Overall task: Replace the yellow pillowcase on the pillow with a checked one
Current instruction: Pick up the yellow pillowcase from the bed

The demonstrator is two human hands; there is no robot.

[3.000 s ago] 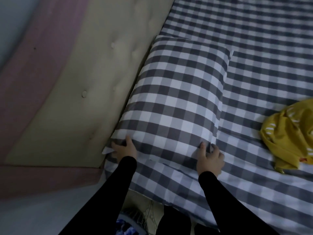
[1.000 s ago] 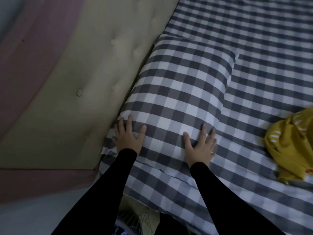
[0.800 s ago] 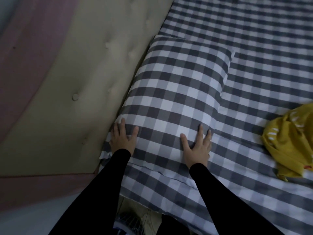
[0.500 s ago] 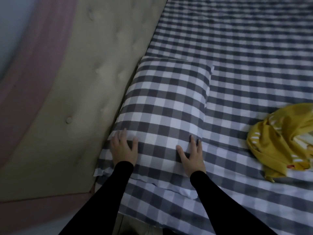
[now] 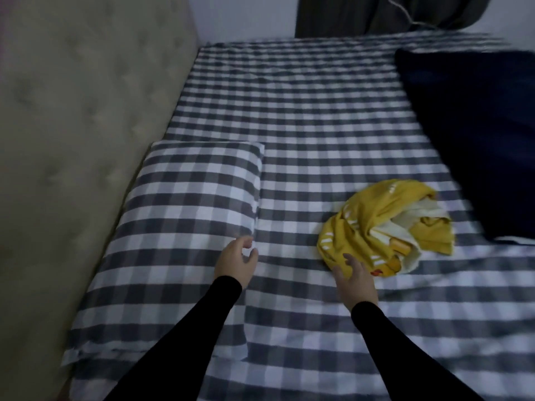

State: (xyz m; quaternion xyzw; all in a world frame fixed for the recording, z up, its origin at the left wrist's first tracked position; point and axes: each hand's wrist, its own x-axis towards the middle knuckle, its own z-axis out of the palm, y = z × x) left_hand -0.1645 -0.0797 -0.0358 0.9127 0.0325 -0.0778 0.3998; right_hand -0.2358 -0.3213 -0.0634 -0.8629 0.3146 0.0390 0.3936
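Where checked bedsheet [image 5: 333,117] meets padded headboard [image 5: 72,140], a pillow [image 5: 185,215] lies.

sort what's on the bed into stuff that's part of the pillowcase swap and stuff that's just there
Part of the job:
- pillow in checked pillowcase, against the headboard
- crumpled yellow pillowcase, lying on the sheet
- left hand, open at the pillow's corner
- right hand, open, by the yellow pillowcase

Just there:
- checked sheet
- dark blue bedding
- padded headboard

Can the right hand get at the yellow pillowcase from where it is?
Probably yes: the right hand is open, its fingers already at the near edge of the yellow pillowcase, with nothing between.
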